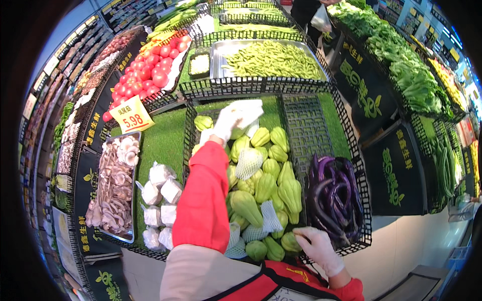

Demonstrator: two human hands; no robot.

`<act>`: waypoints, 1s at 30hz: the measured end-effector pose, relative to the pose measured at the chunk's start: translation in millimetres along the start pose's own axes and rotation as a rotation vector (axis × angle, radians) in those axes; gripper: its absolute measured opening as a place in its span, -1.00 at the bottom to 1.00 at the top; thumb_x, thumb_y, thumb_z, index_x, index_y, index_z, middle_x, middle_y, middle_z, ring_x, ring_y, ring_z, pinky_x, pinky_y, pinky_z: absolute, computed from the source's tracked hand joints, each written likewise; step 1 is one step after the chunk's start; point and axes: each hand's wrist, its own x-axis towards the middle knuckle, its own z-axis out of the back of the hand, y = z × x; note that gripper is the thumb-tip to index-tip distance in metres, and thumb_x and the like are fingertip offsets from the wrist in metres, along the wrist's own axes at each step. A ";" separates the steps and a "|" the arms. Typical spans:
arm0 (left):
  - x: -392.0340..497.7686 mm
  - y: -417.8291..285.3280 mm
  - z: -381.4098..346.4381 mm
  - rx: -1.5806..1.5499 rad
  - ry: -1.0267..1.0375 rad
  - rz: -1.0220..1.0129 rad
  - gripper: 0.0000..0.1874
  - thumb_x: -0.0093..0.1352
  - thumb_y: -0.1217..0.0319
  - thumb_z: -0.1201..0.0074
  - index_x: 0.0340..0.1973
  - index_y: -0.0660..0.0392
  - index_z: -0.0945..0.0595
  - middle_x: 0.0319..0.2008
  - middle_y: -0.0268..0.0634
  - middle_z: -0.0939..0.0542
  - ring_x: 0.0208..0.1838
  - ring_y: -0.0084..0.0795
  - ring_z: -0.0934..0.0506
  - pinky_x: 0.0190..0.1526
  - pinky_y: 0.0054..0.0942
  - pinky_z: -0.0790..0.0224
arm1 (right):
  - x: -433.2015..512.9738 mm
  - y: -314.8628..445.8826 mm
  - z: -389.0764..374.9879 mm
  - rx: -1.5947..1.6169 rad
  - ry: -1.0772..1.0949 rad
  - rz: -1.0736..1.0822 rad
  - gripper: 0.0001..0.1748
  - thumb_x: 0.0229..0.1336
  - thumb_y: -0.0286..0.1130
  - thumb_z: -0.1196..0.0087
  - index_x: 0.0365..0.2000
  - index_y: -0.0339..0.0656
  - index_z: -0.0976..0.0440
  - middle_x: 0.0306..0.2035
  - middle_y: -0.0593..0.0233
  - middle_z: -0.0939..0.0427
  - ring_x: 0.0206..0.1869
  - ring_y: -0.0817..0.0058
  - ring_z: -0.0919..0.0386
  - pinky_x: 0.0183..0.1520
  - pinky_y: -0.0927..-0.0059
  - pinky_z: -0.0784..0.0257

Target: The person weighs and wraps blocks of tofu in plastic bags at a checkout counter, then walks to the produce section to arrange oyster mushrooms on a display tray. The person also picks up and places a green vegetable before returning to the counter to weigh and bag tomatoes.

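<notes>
Gloved in thin white, my left hand (225, 122) reaches over the far end of a black crate section of chayotes (265, 186). Its fingers grip a bright, washed-out white wrapping (250, 109), possibly a foam net. Several white foam nets (249, 163) lie among the chayotes, some sleeved around fruit. My right hand (320, 248), also gloved, is at the near edge. Its curled fingers touch a chayote (290, 242) there; whether they grip it is unclear. Purple eggplants (335, 199) lie in the section to the right.
On the left are a metal tray (134, 188) of oyster mushrooms (115, 188), white wrapped packs (171, 190), a yellow price card (131, 114) and tomatoes (145, 77). Green pods (275, 60) fill a tray behind. Leafy greens (406, 67) line the right stand; a person (304, 17) stands beyond.
</notes>
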 end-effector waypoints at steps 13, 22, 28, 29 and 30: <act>-75.1 -40.7 -35.2 0.618 0.120 0.047 -0.28 0.07 0.23 -0.45 0.10 0.20 -0.50 -0.02 -0.03 -0.58 0.01 -0.18 -0.54 0.05 -0.35 -0.40 | -62.3 -27.2 10.8 0.053 -0.237 -0.271 -0.79 0.16 -0.48 -0.13 -0.19 -0.30 -0.60 -0.26 0.04 -0.65 -0.22 0.20 -0.65 -0.13 0.35 -0.52; -142.0 15.1 -52.0 0.844 0.034 -0.159 -0.32 0.02 0.45 -0.26 0.12 -0.07 -0.49 0.07 0.03 -0.43 0.15 0.11 -0.42 0.20 -0.15 -0.32 | -75.2 -22.1 2.3 -0.003 -0.170 -0.241 -0.76 0.20 -0.37 -0.12 -0.17 -0.27 -0.59 -0.22 0.02 -0.64 -0.13 0.09 -0.62 -0.04 0.25 -0.51; -144.0 -6.8 -24.4 1.084 -0.214 -0.103 -0.35 0.03 0.36 -0.30 0.10 -0.08 -0.51 0.09 0.01 -0.42 0.12 0.11 -0.40 0.11 -0.06 -0.35 | -98.2 -34.2 3.2 0.052 -0.299 -0.319 -0.77 0.16 -0.39 -0.14 -0.19 -0.28 -0.61 -0.24 0.02 -0.65 -0.19 0.14 -0.64 -0.10 0.27 -0.53; -144.8 -16.3 -23.1 1.180 -0.179 -0.020 -0.35 0.04 0.35 -0.31 0.10 -0.09 -0.51 0.12 0.02 -0.40 0.14 0.13 -0.38 0.11 -0.02 -0.34 | -101.3 -35.8 2.6 0.081 -0.306 -0.369 -0.77 0.16 -0.40 -0.14 -0.19 -0.28 -0.61 -0.24 0.02 -0.65 -0.21 0.15 -0.64 -0.11 0.28 -0.53; -147.2 -21.8 -32.0 1.367 -0.119 -0.063 -0.34 0.04 0.33 -0.33 0.10 -0.09 -0.51 0.14 0.03 -0.39 0.16 0.16 -0.36 0.11 0.02 -0.33 | -104.8 -36.6 2.8 0.073 -0.320 -0.350 -0.76 0.15 -0.40 -0.15 -0.18 -0.28 -0.61 -0.24 0.03 -0.65 -0.24 0.19 -0.65 -0.15 0.31 -0.54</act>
